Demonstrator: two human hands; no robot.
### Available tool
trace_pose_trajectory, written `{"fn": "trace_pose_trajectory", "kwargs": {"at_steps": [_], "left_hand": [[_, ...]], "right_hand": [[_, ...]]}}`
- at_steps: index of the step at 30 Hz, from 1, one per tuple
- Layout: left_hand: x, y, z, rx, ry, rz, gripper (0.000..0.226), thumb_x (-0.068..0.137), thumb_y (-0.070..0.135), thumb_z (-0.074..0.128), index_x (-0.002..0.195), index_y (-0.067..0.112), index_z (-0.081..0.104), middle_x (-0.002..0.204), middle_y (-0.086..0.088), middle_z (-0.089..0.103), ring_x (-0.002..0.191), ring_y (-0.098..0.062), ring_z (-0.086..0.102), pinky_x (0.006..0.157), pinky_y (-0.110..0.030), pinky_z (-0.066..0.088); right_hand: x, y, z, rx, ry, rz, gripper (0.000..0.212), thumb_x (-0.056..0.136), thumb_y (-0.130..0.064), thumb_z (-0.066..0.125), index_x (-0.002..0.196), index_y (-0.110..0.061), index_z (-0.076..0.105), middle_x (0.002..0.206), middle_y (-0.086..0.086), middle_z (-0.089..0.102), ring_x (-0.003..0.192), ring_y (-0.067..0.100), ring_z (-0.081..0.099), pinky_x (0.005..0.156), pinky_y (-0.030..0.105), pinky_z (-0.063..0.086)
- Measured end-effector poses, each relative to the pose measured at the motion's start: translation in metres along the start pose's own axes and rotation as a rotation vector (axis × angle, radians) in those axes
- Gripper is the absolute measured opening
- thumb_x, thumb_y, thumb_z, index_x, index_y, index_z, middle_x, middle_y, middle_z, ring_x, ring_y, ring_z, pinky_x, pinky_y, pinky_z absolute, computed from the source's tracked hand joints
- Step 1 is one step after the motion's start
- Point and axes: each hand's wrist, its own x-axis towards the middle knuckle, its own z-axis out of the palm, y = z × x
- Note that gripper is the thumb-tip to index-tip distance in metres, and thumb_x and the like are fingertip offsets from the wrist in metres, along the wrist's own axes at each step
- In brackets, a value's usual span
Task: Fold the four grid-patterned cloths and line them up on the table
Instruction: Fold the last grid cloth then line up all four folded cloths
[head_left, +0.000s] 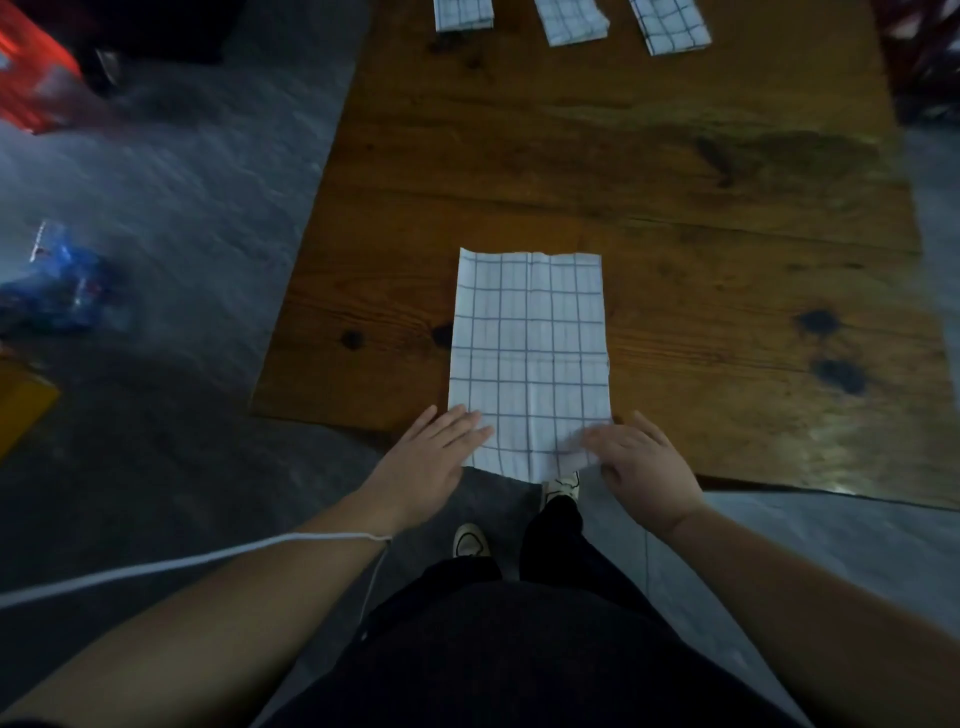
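Note:
A white cloth with a dark grid (529, 353) lies flat as a long rectangle on the wooden table (701, 218), its near end hanging slightly over the table's front edge. My left hand (434, 460) rests flat on the cloth's near left corner, fingers apart. My right hand (641, 465) lies on the near right corner, fingers bent over the fabric; whether it pinches the cloth is unclear. Three folded grid cloths sit in a row at the far edge: left one (463, 13), middle one (571, 21), right one (670, 26).
A grey floor surrounds the table. On the floor at left lie a blue plastic package (57, 291), a red object (31, 78) and a yellow item (21, 405). A white cord (208, 558) runs from my left wrist. My shoes (470, 540) show below the table edge.

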Motion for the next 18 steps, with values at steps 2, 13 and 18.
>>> {"fn": "trace_pose_trajectory", "kwargs": {"at_steps": [2,13,18], "left_hand": [[-0.001,0.007,-0.020,-0.187,0.128,-0.042,0.046,0.104,0.020,0.030,0.147,0.018,0.049,0.158,0.003,0.039,0.149,-0.010,0.026,0.126,-0.034,0.011],[0.109,0.003,-0.117,-0.616,0.395,-0.545,0.022,0.107,0.027,0.046,0.123,0.026,0.061,0.107,0.016,0.061,0.102,-0.003,0.059,0.074,-0.015,0.043],[0.168,-0.015,-0.131,-0.658,0.451,-0.763,0.047,0.103,0.021,0.054,0.147,0.028,0.043,0.138,0.007,0.054,0.117,-0.007,0.052,0.093,-0.027,0.046]], "right_hand": [[0.004,-0.002,-0.014,0.090,0.109,0.079,0.035,0.089,-0.004,0.064,0.118,-0.022,0.070,0.116,-0.005,0.073,0.111,0.017,0.066,0.118,0.042,0.028],[0.115,0.000,-0.108,0.493,0.207,0.451,0.016,0.104,-0.025,0.048,0.102,-0.028,0.064,0.085,-0.011,0.065,0.076,0.008,0.061,0.061,0.031,0.051],[0.177,0.034,-0.105,0.472,0.122,0.512,0.017,0.104,-0.032,0.048,0.115,-0.027,0.060,0.100,-0.007,0.065,0.095,0.016,0.064,0.074,0.033,0.055]]}}
